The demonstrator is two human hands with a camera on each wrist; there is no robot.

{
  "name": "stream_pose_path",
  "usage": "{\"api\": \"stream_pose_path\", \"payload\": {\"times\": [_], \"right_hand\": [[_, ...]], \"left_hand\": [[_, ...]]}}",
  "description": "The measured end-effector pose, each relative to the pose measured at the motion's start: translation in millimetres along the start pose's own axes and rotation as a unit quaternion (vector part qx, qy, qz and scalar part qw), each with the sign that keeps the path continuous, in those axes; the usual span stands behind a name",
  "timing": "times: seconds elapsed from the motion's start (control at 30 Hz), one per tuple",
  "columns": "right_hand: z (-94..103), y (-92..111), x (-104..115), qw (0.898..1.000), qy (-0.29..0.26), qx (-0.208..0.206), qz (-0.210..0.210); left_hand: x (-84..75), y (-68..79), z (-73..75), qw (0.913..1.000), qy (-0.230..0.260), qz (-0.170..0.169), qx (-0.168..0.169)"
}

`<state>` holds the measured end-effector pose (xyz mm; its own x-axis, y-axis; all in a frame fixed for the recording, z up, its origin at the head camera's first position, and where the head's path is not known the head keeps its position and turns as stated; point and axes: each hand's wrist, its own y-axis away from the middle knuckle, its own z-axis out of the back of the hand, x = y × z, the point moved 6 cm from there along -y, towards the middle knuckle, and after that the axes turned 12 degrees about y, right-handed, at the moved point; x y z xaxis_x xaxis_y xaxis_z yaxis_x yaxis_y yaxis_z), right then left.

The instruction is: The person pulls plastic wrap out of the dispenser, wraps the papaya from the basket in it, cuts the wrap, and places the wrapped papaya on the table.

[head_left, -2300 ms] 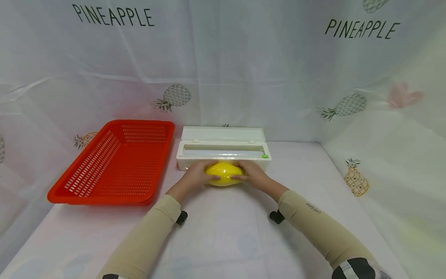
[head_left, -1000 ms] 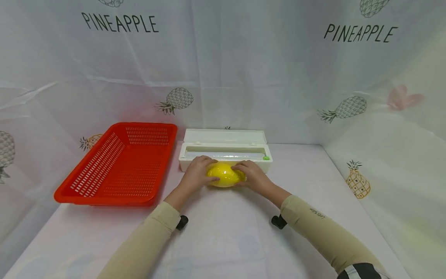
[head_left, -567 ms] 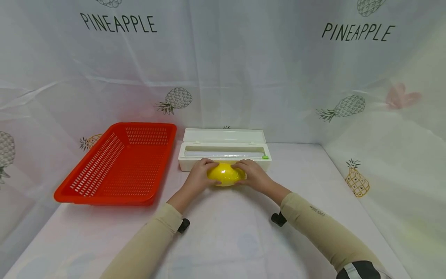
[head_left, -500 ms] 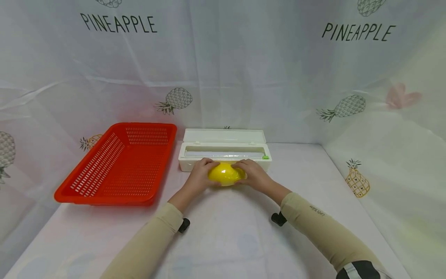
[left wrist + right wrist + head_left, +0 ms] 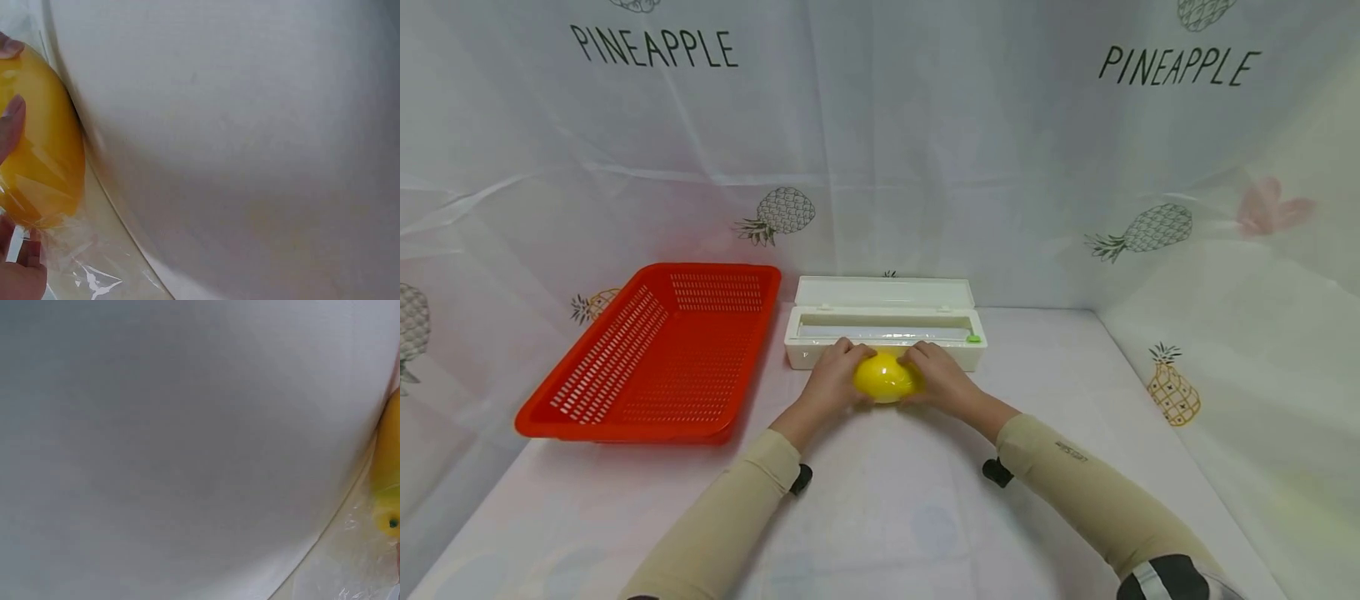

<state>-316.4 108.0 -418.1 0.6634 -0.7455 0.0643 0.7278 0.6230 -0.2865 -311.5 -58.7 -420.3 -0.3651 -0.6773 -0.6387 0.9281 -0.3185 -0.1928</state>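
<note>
Both hands hold a glossy yellow oval fruit (image 5: 883,377) from its two ends, just in front of a white cling film dispenser (image 5: 800,354). My left hand (image 5: 831,381) grips the left end. My right hand (image 5: 943,377) curls round the right end. Clear cling film (image 5: 100,262) lies round the fruit and spreads past its end in the left wrist view. At the edge of the right wrist view, the fruit's tip (image 5: 389,520) shows a small dark green spot under film. Some fingers are hidden behind the fruit.
The dispenser's lid (image 5: 883,292) stands raised at the back, with a roll (image 5: 883,332) inside and a green slider (image 5: 973,339) at its right. A red slotted basket (image 5: 730,429) stands to the left. A pineapple-print curtain (image 5: 887,125) hangs behind the white-covered table (image 5: 880,517).
The hands have drawn closer together round the fruit, covering more of its ends. Their thumbs, earlier across its front, now sit lower at its sides. Dispenser and basket stay put.
</note>
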Motion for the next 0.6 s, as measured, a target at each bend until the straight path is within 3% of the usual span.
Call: {"api": "stream_pose_path", "payload": {"times": [0.23,0.6], "right_hand": [[0.6,-2,-3,0.999,-0.01,0.026,-0.015],[-0.8,-2,-9,0.997,-0.046,0.055,-0.004]], "left_hand": [[8.2,-0.9,0.1,0.9998,0.011,0.018,-0.003],[14.3,-1.2,-3.4,0.999,0.04,0.019,-0.003]]}}
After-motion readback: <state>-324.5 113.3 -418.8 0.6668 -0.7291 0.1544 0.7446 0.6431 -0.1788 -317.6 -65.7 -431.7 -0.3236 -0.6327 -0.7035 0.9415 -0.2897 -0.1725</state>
